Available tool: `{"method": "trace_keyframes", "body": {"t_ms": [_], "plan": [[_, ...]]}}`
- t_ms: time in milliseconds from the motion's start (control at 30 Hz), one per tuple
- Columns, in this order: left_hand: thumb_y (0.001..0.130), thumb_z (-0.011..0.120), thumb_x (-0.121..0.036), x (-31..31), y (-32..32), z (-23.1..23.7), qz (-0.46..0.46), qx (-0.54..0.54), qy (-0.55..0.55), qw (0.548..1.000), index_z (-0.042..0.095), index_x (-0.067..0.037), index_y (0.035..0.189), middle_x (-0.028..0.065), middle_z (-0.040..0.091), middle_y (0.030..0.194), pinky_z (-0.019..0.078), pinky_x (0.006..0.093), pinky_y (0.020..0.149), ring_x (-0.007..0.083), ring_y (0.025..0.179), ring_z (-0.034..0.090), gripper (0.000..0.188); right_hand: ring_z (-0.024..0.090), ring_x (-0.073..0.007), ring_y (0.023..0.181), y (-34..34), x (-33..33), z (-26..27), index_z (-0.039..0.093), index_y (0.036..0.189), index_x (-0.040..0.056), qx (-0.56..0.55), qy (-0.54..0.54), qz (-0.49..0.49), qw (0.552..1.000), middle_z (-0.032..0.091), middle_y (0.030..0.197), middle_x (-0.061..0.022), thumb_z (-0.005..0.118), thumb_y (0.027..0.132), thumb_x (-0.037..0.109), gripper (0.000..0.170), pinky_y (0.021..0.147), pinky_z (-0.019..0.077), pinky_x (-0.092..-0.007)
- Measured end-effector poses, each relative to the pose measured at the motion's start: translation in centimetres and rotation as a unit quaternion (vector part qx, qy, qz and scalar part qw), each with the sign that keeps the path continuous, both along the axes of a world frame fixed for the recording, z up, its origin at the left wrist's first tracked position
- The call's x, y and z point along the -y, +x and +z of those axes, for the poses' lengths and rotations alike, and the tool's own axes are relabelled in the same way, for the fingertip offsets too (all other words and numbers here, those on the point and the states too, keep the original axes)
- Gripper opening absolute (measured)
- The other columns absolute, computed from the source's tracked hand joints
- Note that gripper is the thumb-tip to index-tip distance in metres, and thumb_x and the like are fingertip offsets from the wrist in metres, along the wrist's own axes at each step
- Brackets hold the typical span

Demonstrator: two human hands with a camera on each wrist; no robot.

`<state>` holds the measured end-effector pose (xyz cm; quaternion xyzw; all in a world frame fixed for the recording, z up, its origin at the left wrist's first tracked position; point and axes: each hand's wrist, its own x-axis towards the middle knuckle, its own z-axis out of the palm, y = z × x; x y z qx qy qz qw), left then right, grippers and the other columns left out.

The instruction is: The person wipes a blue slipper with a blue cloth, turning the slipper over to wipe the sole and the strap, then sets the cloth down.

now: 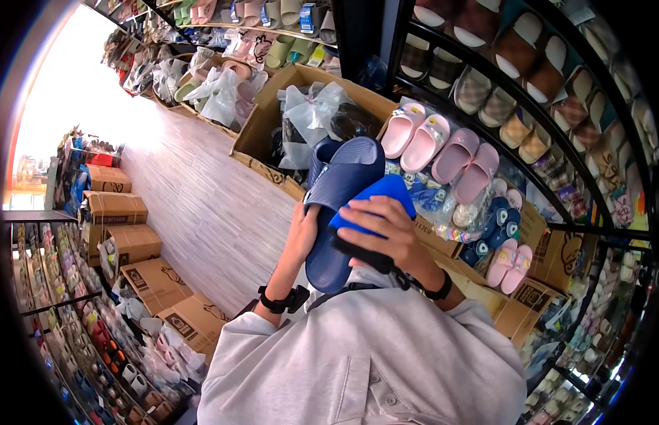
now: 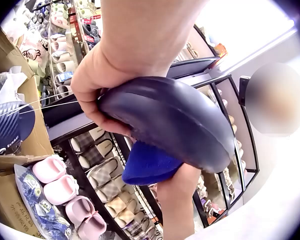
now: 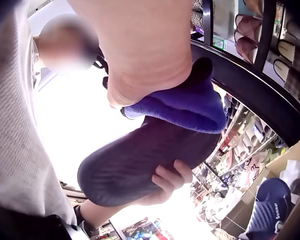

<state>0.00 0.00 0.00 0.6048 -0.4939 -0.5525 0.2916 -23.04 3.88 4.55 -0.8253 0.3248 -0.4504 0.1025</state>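
My left hand (image 1: 301, 230) grips a navy slide sandal (image 1: 331, 244) by its side, fingers curled round its edge. The sandal is tilted, with its footbed toward me in the head view. In my right hand (image 1: 389, 230) is a blue plush duster (image 1: 393, 193) with a black handle (image 1: 361, 253). The right fingers curl over the duster. Its fuzzy pad (image 3: 190, 107) overlaps the sandal in the right wrist view. Another navy slide (image 3: 267, 207), with lettering on its strap, lies at the open carton beyond my hands.
An open carton (image 1: 255, 134) holds plastic-wrapped footwear. Pink slides (image 1: 425, 145) and mauve slides (image 1: 478, 166) sit on cartons to the right, beside a slipper rack (image 1: 485, 71). Closed cartons (image 1: 156, 283) line the left side of the wooden floor (image 1: 195, 177).
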Motion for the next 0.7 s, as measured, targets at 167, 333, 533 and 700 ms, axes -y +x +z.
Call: {"method": "trace_keyframes", "body": {"t_ms": [167,333,533,700], "plan": [[0.112,0.051,-0.032,-0.5,-1.0,0.1,0.044,-0.014,-0.032,0.998,0.065,0.006,0.141,0.0195,0.074,0.13,0.0493,0.0364,0.108,0.0259,0.12,0.067,0.051,0.065,-0.0328,0.136,-1.0,2.0,0.7,0.077,0.136,0.0104,0.049,0.033,-0.091,0.994,0.071,0.146,-0.0116,0.086,0.091,0.029,0.05,0.115,0.0486,-0.0506],[0.106,0.049,-0.019,0.1,-1.4,2.3,-0.003,0.016,-0.067,0.998,0.058,0.004,0.156,0.0215,0.071,0.145,0.0449,0.0363,0.118,0.0256,0.134,0.065,0.055,0.065,-0.0327,0.134,0.5,1.9,1.9,0.077,0.136,0.0099,0.019,0.037,-0.101,0.994,0.071,0.145,-0.0103,0.088,0.089,0.029,0.051,0.115,0.0492,-0.0505],[0.091,0.049,0.0,1.1,-0.6,0.6,-0.071,-0.052,-0.218,0.972,0.045,-0.008,0.17,0.0227,0.072,0.143,0.0446,0.035,0.118,0.0195,0.131,0.065,0.08,0.065,-0.0296,0.135,-0.1,2.7,2.0,0.077,0.135,0.0122,-0.026,0.064,-0.006,0.998,0.072,0.14,-0.0098,0.083,0.095,0.035,0.046,0.118,0.0472,-0.0492],[0.087,0.054,0.006,0.6,-0.2,0.6,-0.082,0.003,-0.196,0.977,0.046,-0.014,0.171,0.0216,0.079,0.113,0.0534,0.032,0.096,0.0118,0.097,0.062,0.086,0.064,-0.032,0.134,0.1,2.9,1.7,0.076,0.137,0.0103,-0.056,0.078,-0.068,0.993,0.072,0.139,-0.0116,0.084,0.094,0.032,0.048,0.12,0.046,-0.0516]]}}
